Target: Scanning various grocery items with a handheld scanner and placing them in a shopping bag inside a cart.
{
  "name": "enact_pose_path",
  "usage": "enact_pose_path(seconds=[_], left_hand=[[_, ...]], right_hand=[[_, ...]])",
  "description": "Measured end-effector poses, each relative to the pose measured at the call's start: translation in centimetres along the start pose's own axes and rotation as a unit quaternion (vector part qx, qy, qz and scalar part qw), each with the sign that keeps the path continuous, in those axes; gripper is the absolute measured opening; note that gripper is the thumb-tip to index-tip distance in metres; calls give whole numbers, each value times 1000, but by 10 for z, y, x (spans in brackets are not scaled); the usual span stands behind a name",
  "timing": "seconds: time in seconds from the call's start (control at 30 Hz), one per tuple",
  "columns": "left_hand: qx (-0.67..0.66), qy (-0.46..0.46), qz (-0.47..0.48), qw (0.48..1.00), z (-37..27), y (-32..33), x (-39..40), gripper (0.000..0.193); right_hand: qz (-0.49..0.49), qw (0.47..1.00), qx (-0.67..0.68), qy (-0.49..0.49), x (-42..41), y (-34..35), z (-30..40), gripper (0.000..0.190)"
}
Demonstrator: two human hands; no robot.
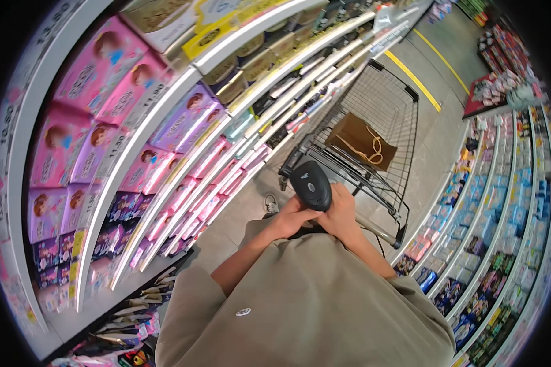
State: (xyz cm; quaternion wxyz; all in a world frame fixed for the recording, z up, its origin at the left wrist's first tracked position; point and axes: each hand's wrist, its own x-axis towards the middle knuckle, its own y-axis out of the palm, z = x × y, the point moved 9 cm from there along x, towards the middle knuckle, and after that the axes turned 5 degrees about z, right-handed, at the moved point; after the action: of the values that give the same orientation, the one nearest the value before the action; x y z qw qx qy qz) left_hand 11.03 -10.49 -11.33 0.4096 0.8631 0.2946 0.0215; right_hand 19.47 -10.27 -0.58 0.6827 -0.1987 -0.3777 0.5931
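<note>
A black handheld barcode scanner (310, 186) is held in front of my waist, its rounded head uppermost. My left hand (287, 221) closes around its lower part from the left. From the other side my right hand (342, 208) wraps it, and the fingers of both hands meet below the scanner head. The handle is mostly hidden by my hands. Just beyond them stands a wire shopping cart (397, 103), its push bar (377, 230) passing near my right wrist. Inside the cart lies a brown paper bag (358, 143) with looped cord handles.
Shelves on the left hold pink packs (101, 64) and purple packs (188, 117) of pads. Another shelf row (482, 206) with blue and dark packs borders the aisle's right. A yellow floor line (413, 80) runs past the cart. My shoe (270, 203) shows on the floor.
</note>
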Motion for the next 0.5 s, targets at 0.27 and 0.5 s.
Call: enact_pose_path(seconds=[0.27,0.5], left_hand=[[0,48,-10,999,-9,3,5,34],[100,-9,-19,995,-1,2,6,39]], right_hand=[[-8,999,48,-16,-4,0,-6,26],[-12,990,128,48,-8,1,-16,33]])
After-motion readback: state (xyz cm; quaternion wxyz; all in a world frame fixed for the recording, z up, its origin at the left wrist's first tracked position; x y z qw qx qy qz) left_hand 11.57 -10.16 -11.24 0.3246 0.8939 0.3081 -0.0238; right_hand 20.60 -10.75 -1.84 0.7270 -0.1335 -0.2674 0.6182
